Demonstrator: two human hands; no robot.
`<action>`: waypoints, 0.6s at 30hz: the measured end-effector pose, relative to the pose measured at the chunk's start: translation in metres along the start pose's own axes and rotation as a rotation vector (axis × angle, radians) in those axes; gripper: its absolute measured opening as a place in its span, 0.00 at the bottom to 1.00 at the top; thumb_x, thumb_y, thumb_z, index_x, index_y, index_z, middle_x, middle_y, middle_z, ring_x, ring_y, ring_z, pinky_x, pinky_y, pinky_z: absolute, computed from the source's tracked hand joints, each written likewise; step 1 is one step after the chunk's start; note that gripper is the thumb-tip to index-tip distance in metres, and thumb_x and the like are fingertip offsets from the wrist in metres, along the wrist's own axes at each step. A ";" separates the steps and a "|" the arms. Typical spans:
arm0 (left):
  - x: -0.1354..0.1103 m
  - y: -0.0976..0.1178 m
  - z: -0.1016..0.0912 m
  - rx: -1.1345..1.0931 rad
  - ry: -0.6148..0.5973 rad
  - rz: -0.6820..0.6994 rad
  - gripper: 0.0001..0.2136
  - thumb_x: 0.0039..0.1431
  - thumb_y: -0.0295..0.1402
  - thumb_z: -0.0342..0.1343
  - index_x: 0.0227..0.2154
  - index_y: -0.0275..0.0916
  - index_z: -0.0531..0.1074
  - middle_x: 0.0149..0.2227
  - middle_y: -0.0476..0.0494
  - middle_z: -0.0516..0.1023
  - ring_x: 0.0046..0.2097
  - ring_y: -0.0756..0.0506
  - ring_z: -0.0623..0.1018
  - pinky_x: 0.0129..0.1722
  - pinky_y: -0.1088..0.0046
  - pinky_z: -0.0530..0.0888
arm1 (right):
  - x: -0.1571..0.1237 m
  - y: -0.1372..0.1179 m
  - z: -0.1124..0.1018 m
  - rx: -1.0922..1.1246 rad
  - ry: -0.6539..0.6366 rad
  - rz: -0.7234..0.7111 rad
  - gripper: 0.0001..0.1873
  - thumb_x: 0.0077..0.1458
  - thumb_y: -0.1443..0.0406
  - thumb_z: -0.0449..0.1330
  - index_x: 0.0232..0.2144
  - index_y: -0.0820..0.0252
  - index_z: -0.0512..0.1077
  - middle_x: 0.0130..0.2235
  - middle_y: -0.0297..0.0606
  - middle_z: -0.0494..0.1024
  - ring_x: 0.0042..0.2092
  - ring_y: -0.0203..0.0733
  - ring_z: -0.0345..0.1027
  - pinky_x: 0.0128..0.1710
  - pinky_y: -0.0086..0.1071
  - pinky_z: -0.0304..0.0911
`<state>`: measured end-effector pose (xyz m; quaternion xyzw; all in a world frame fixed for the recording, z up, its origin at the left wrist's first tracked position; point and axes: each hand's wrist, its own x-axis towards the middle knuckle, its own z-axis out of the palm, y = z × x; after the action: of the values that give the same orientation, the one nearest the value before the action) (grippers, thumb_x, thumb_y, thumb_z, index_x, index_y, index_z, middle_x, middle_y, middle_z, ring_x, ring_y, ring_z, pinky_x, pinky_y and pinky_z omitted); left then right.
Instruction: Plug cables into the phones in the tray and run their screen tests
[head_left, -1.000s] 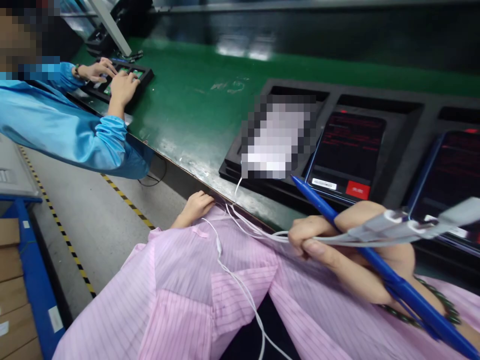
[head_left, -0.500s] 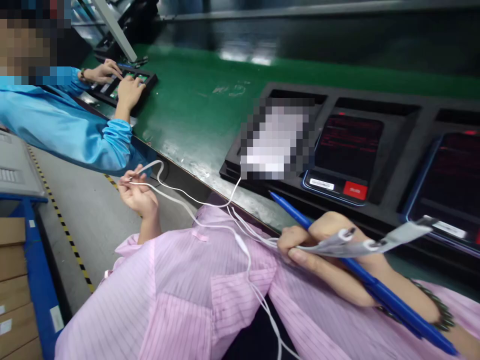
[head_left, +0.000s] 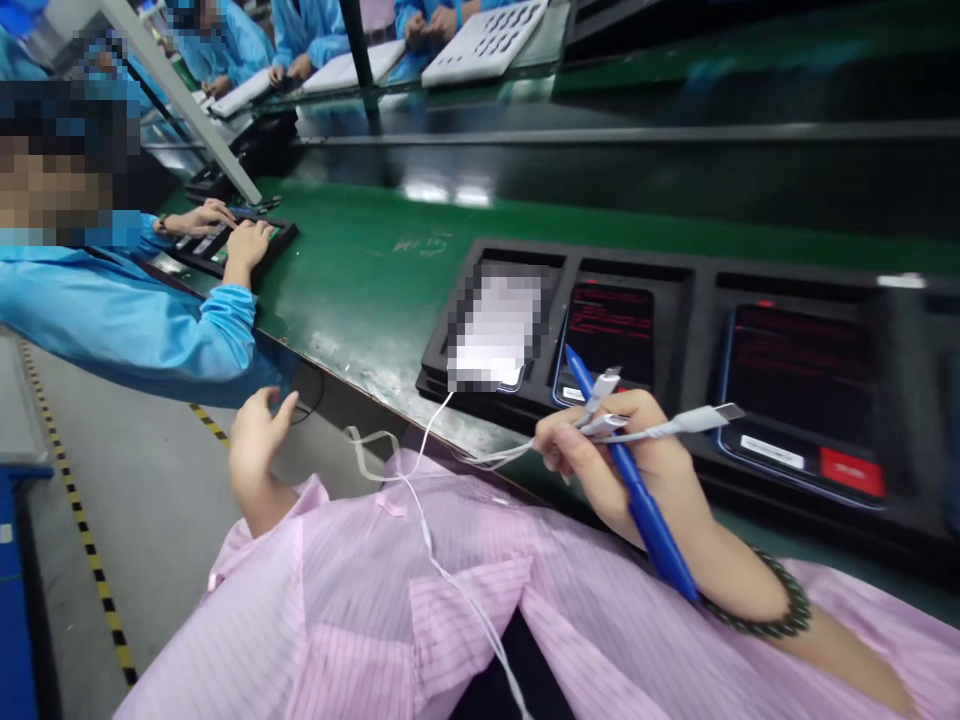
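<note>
My left hand [head_left: 259,455] is raised at the left with thumb and fingers apart, holding nothing. To its right, a white cable loop [head_left: 364,455] hangs free in front of the pink striped garment. My right hand [head_left: 660,475] grips several white USB cables [head_left: 697,420], their plugs pointing right, and a blue pen [head_left: 652,530]. It is in front of a black tray [head_left: 703,300] holding phones. One phone [head_left: 499,325] has a blurred bright screen, and a white cable runs to its lower edge. Two phones, a middle one [head_left: 611,325] and a right one [head_left: 802,390], show red text on dark screens.
A co-worker in a blue sleeve [head_left: 150,320] works at a small black tray [head_left: 281,240] on the green bench [head_left: 345,260]. More people handle white trays [head_left: 487,40] across the line. A grey post [head_left: 187,110] stands at the far left. Striped floor tape [head_left: 82,530] runs below.
My left hand has let go of the white cable, which now hangs loose. The view has tilted up, bringing more co-workers into sight. My right hand still grips cables and pen.
</note>
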<state>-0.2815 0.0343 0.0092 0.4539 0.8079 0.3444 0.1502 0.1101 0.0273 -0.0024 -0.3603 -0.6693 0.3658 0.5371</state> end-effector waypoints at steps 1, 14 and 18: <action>-0.003 0.009 0.009 -0.049 -0.013 0.110 0.17 0.51 0.47 0.66 0.35 0.38 0.77 0.32 0.40 0.82 0.36 0.41 0.81 0.38 0.68 0.77 | 0.002 0.002 0.001 -0.068 0.008 -0.025 0.09 0.66 0.65 0.56 0.35 0.54 0.58 0.28 0.29 0.76 0.22 0.33 0.68 0.20 0.26 0.64; -0.049 0.066 0.136 -0.510 -1.209 0.317 0.18 0.49 0.41 0.71 0.40 0.34 0.81 0.38 0.38 0.85 0.42 0.41 0.84 0.46 0.66 0.79 | 0.004 0.014 0.008 -0.474 -0.105 -0.346 0.06 0.64 0.72 0.55 0.35 0.56 0.65 0.27 0.30 0.73 0.25 0.33 0.68 0.25 0.27 0.62; -0.058 0.072 0.158 -0.738 -1.569 0.334 0.32 0.36 0.44 0.78 0.46 0.36 0.79 0.46 0.36 0.83 0.51 0.38 0.80 0.56 0.62 0.73 | 0.003 0.018 0.010 -0.539 -0.206 -0.464 0.08 0.62 0.74 0.56 0.32 0.57 0.66 0.28 0.32 0.74 0.29 0.35 0.66 0.32 0.31 0.60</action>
<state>-0.1171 0.0770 -0.0584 0.5941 0.2325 0.1897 0.7463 0.1019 0.0370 -0.0182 -0.2885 -0.8560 0.0792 0.4216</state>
